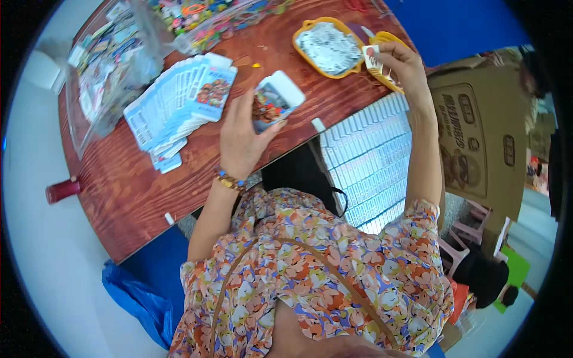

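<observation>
My left hand [239,140] is closed around a small open box [276,108] printed with a colourful picture, its white flap standing up at the top. Fanned flat boxes [170,104] of the same pale blue kind lie just left of that hand. At the upper right my right hand [404,68] pinches a small white piece with a red mark [370,56] between thumb and fingers. It is above a yellow basket [394,87], which the hand partly hides. Beside it a second yellow basket [296,42] holds many small white packets with dark print.
Clear bags of small colourful items [113,74] stand along the far left of the red-brown wooden table [286,134]. Rows of filled pale boxes [364,158] lie in a carton below the table edge. A large brown cardboard box [477,125] stands at the right.
</observation>
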Demonstrator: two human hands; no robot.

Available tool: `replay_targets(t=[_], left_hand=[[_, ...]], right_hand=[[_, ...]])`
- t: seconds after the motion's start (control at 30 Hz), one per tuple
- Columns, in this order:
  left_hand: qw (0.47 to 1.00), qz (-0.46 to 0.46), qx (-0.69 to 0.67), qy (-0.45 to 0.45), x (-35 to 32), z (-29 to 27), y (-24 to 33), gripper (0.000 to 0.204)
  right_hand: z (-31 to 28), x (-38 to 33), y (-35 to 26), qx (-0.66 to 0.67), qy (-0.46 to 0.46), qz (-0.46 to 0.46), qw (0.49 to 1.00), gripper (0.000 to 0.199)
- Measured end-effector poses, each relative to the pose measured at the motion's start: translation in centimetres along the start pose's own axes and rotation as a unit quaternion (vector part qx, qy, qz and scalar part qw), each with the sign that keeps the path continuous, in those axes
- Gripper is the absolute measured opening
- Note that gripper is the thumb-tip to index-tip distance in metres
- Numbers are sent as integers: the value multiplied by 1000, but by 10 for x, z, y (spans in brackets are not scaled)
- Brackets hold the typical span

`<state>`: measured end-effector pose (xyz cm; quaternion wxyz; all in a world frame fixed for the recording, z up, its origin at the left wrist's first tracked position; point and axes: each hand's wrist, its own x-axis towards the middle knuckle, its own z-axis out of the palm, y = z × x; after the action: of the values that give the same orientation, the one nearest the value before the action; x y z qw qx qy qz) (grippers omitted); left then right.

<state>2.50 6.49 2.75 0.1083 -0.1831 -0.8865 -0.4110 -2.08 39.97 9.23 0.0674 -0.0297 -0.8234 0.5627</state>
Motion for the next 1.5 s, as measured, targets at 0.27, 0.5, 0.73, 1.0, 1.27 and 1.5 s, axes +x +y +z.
replay_targets(t=[0.27,0.5,0.73,1.0,1.27,1.5], left_hand=[[999,26,22,17,0,-1,-4,85],[997,-28,-13,64,-9,-15,-15,82],[992,-50,-47,106,-7,-9,-13,82],[992,-33,-36,116,-9,-19,-14,74],[923,-53,-375,74,-22,-43,-25,53],[922,-53,-384,-8,-22,-68,-27,47]], right_hand=[[142,-33,-57,-222,-111,-124,961,11],[152,-39,-65,-118,-70,-231,963,16],[189,-78,-30,-147,3,-271,951,31],[199,-70,-27,-58,-40,-212,975,34],[182,-61,-35,102,-173,-165,966,31],[186,-66,-32,234,-229,-80,942,18]])
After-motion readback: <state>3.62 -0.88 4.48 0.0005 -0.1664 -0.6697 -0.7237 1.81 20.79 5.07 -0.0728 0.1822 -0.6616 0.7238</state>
